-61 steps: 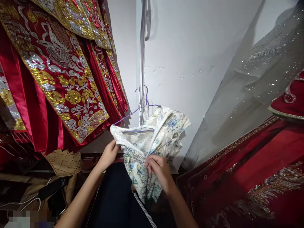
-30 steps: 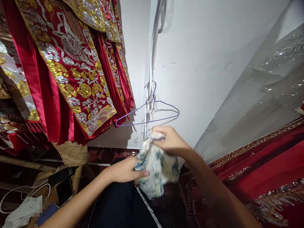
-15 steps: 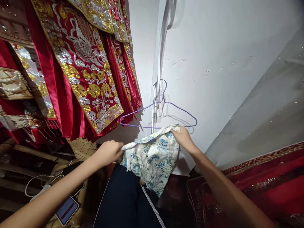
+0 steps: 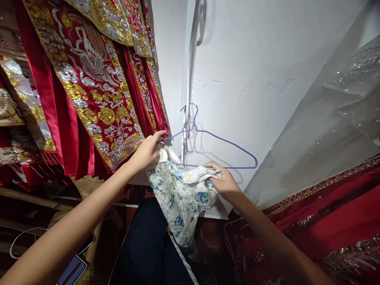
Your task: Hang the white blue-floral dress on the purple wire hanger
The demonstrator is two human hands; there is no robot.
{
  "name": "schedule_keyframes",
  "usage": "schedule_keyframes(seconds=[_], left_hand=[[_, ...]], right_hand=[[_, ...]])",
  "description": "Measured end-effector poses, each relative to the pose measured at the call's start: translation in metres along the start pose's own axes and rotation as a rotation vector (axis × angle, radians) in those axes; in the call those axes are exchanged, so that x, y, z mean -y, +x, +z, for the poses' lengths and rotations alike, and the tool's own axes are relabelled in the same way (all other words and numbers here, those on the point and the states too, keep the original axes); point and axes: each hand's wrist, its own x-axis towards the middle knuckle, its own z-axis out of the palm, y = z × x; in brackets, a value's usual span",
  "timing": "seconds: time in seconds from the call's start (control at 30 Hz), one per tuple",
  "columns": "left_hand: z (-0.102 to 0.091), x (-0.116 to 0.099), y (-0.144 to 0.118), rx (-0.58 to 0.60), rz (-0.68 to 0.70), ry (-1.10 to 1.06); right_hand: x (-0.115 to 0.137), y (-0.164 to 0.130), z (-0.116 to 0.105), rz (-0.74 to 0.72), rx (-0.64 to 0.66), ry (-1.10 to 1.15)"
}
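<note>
A small white garment with a blue and green floral print (image 4: 180, 194) hangs bunched between my two hands. My left hand (image 4: 147, 150) pinches its upper left corner against the left end of a purple wire hanger (image 4: 225, 143). My right hand (image 4: 223, 183) grips the garment's right edge just under the hanger's bottom bar. The hanger hooks onto a fitting on the white wall (image 4: 252, 71) at the corner.
Red robes with gold and silver embroidery (image 4: 89, 87) hang at the left, close to my left hand. More red embroidered cloth (image 4: 332, 213) and a sheer sparkly fabric (image 4: 332, 118) fill the right. A phone (image 4: 73, 271) lies at the bottom left. My dark trousers (image 4: 148, 245) are below.
The garment came off the hanger, was bunched up, then spread out. Now my left hand has lifted its corner to the hanger's left end and my right hand holds the other edge below the bar.
</note>
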Motion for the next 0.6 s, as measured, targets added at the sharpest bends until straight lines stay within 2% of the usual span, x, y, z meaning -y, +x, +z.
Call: schedule_keyframes(seconds=[0.03, 0.1, 0.17, 0.2, 0.27, 0.37, 0.4, 0.47, 0.53, 0.6], left_hand=[[0.002, 0.006, 0.003, 0.009, -0.001, 0.014], [0.004, 0.017, 0.005, 0.029, 0.017, 0.049], [0.002, 0.024, 0.003, 0.014, 0.050, 0.076], [0.001, 0.025, 0.002, -0.005, 0.065, 0.081], [-0.003, 0.027, 0.000, -0.057, 0.082, 0.079], [-0.012, 0.028, 0.000, -0.168, 0.015, 0.057], [-0.015, 0.029, 0.001, -0.189, -0.032, 0.041], [-0.019, 0.028, 0.002, -0.183, -0.135, -0.015], [-0.020, 0.022, 0.003, -0.143, -0.182, -0.097], [-0.017, 0.011, 0.003, -0.122, -0.136, -0.206]], right_hand=[[0.004, -0.004, -0.003, -0.004, -0.043, -0.031], [0.009, -0.008, -0.017, -0.005, -0.223, -0.114], [0.011, -0.006, -0.039, -0.001, -0.410, -0.200], [0.012, -0.004, -0.052, 0.008, -0.453, -0.239], [0.015, 0.004, -0.078, 0.058, -0.387, -0.262], [0.026, 0.016, -0.103, 0.220, -0.089, -0.066], [0.031, 0.019, -0.104, 0.272, -0.016, 0.036], [0.039, 0.024, -0.095, 0.342, 0.037, 0.222], [0.045, 0.028, -0.072, 0.363, -0.002, 0.350], [0.048, 0.033, -0.045, 0.347, -0.025, 0.407]])
